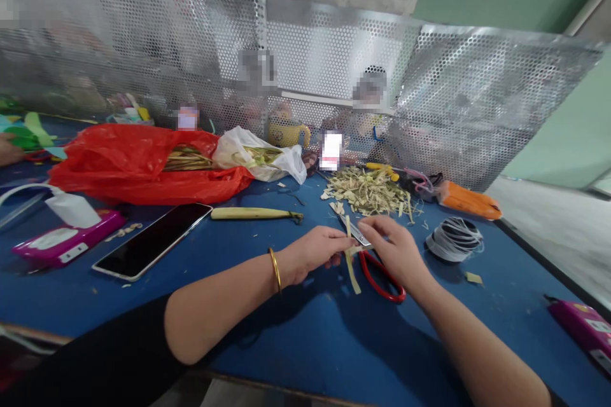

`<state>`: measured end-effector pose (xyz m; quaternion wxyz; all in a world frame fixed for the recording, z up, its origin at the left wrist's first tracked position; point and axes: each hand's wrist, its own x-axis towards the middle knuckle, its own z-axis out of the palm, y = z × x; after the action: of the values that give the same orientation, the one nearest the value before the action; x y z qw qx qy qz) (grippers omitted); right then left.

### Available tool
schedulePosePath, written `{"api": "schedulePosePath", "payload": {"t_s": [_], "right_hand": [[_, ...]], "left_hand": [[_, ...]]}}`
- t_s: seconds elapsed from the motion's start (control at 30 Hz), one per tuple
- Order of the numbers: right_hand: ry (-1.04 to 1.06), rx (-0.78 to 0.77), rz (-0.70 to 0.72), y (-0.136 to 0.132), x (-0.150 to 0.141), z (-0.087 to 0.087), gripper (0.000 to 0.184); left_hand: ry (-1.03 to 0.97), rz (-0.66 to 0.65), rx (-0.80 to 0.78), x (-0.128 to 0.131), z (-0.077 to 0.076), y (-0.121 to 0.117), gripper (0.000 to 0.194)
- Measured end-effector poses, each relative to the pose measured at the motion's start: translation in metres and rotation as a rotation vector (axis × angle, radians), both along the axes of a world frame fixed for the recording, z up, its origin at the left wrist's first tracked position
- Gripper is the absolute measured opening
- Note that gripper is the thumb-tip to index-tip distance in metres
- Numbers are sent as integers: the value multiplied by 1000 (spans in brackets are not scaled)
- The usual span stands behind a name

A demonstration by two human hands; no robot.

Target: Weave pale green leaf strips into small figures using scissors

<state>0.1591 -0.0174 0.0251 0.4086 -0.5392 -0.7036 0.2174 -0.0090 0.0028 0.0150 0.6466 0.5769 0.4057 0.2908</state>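
Note:
My left hand (321, 248), a gold bangle on its wrist, pinches narrow pale-green strips of dried leaf (352, 270) that cross each other. At the right side of the crossing, my right hand (394, 243) has its fingers closed on the end of the sideways strip; its thumb is partly hidden. Scissors (387, 286) with red handles lie on the table beneath and between both hands, their blades pointing away from me. Beyond the hands is a loose heap of cut pale strips (370, 189).
On the blue table (305, 343) lie a phone (153, 241), a folded leaf bundle (255, 213), a red plastic bag (114, 159), a white bag (238, 156), a spool of string (454, 240) and an orange packet (470, 200). Behind stands a perforated metal screen (324, 44), people beyond it.

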Motion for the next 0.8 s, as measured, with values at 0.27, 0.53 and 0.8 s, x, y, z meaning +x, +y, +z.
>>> {"api": "schedulePosePath", "payload": {"t_s": [0.27,0.53,0.8], "right_hand": [[561,-457,150,-1,-10,-9,38],[590,-273,-62,0,-16,-23,40],[605,-277,-98,11,-1,-14,42]], "left_hand": [[56,-65,18,4,3,-11,22],[70,-102,62,3,3,-13,22],[-22,15,-59,2,-2,-4,29]]}}
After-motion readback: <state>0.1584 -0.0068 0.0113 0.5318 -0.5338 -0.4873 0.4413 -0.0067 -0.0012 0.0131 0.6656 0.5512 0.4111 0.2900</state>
